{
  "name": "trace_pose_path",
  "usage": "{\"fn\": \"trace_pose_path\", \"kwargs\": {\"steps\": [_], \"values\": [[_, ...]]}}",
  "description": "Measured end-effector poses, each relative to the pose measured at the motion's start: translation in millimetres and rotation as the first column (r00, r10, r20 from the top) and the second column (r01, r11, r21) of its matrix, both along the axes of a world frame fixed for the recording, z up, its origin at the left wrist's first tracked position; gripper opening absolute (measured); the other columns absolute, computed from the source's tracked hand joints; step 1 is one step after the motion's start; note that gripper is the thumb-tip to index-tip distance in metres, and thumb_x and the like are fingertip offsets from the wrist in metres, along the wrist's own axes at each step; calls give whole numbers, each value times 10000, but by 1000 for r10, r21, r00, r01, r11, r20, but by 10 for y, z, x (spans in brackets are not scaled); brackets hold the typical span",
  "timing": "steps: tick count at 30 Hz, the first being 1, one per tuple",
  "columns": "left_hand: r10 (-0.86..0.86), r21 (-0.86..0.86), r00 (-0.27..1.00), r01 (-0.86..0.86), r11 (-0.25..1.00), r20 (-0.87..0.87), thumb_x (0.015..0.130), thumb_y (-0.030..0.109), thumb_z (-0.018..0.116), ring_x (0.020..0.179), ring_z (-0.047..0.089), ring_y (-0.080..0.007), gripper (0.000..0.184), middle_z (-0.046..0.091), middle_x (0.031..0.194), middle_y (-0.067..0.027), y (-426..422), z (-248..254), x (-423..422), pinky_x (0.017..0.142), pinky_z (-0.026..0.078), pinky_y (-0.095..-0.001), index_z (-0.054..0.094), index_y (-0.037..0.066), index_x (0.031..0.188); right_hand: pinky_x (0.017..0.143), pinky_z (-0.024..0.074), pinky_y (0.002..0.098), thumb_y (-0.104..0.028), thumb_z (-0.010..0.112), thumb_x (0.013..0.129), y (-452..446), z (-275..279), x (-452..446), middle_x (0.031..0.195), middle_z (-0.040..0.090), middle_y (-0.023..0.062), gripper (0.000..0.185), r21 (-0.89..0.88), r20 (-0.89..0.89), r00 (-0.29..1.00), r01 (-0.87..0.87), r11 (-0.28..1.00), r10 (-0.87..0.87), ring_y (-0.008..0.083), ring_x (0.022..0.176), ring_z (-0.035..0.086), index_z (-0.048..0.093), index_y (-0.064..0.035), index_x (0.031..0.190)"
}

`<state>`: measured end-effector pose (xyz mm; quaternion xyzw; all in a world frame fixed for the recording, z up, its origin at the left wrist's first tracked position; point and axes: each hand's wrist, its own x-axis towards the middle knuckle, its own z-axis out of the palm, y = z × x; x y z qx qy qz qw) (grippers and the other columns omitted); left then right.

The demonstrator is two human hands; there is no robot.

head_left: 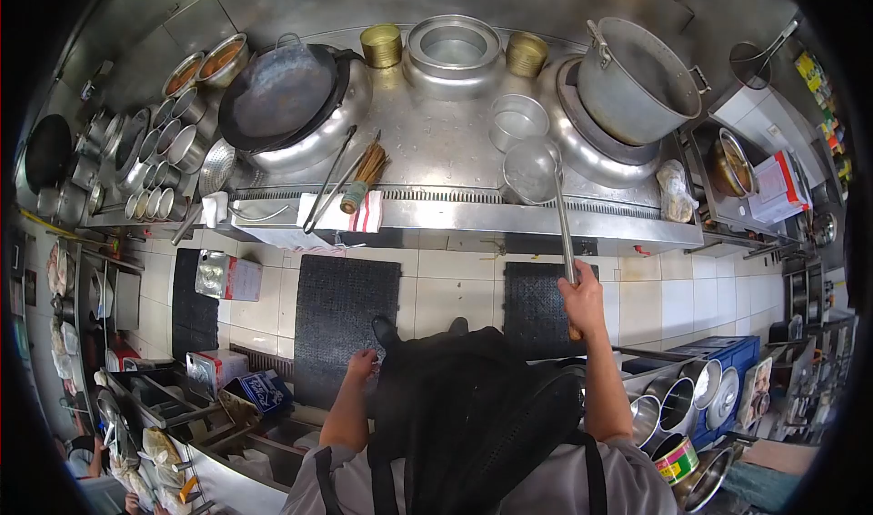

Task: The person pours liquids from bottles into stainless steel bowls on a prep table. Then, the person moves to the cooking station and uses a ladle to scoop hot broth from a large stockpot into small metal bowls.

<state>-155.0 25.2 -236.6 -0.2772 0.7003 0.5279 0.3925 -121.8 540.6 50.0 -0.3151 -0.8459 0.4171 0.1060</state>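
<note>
My right hand (582,299) is wrapped round the long handle of a metal ladle (565,220), near its wooden end. The wide bowl of the ladle is at the front edge of the steel range (436,156), just in front of a round metal pot (518,122). My left hand (362,363) hangs low beside my dark apron, its fingers curled, and nothing shows in it. A dark wok (285,97) sits on the left burner, and a big two-handled stockpot (637,83) stands tilted in view on the right one.
A bamboo brush (366,179) and tongs lie on a striped cloth (368,213) at the range's front edge. Several small metal cups (187,150) and sauce bowls (223,59) stand at left. Black mats (347,329) cover parts of the tiled floor. Pots (677,404) are stacked behind me at right.
</note>
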Motion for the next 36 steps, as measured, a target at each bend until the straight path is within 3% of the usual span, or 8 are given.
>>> {"fn": "trace_pose_path", "kwargs": {"steps": [3,9,12,15,18,26,30,36], "values": [[17,15,1000,-17,1000,11,929,295,610,640,641,-146,314,662,912,-67,-34,14,1,434,436,-267,620,50,1126,536,491,367,-126,676,830,-23,-56,-66,664,626,162,457,3,71,997,-17,1000,17,230,554,632,552,41,1237],[41,31,999,-42,999,36,931,298,606,632,631,-146,283,652,852,-62,-174,-160,62,424,423,-273,655,61,1078,653,537,451,-118,645,825,-24,164,-288,739,653,215,392,-442,188,981,38,896,51,353,686,672,579,26,1184],[32,47,999,-34,998,39,931,303,599,620,621,-143,285,648,849,-55,-241,-87,10,423,419,-278,654,67,1082,642,540,448,-95,633,832,-90,-79,-144,846,671,223,450,323,127,986,-142,936,106,356,717,678,519,29,1249],[25,45,996,-29,999,82,936,303,586,583,573,-126,298,621,884,-48,-361,-119,-67,438,427,-278,590,71,1123,751,524,515,-103,632,843,-308,-28,-22,958,661,267,553,449,214,976,-126,884,31,447,847,649,445,-22,1358],[-6,5,995,6,1000,98,938,297,579,602,586,-125,278,624,889,-53,-484,-144,-185,447,434,-276,595,74,1104,686,528,538,-124,615,875,-439,-196,67,971,638,218,612,563,181,983,-106,820,3,445,781,651,369,-85,1435],[-37,16,998,36,999,48,924,282,583,652,628,-140,250,634,874,-43,-914,-108,-771,470,427,-261,624,84,1071,641,543,500,-149,623,880,-1194,-438,-298,1025,626,187,628,522,46,994,-107,846,97,416,770,653,364,-110,1451],[11,49,999,-9,999,-35,939,283,578,692,622,-132,249,626,889,-34,-1161,171,-1153,521,434,-247,610,86,1088,734,539,521,-162,617,876,-1542,-742,-874,1119,627,206,617,403,164,982,-154,902,94,430,864,649,370,-128,1441],[-100,37,896,128,991,-433,931,229,621,740,639,-139,328,653,915,-60,-1478,479,-1851,592,473,-255,607,5,1171,727,539,530,-170,603,883,-1769,-1191,-1401,1096,616,216,629,407,314,949,-171,897,38,435,850,653,336,-133,1451]]}}
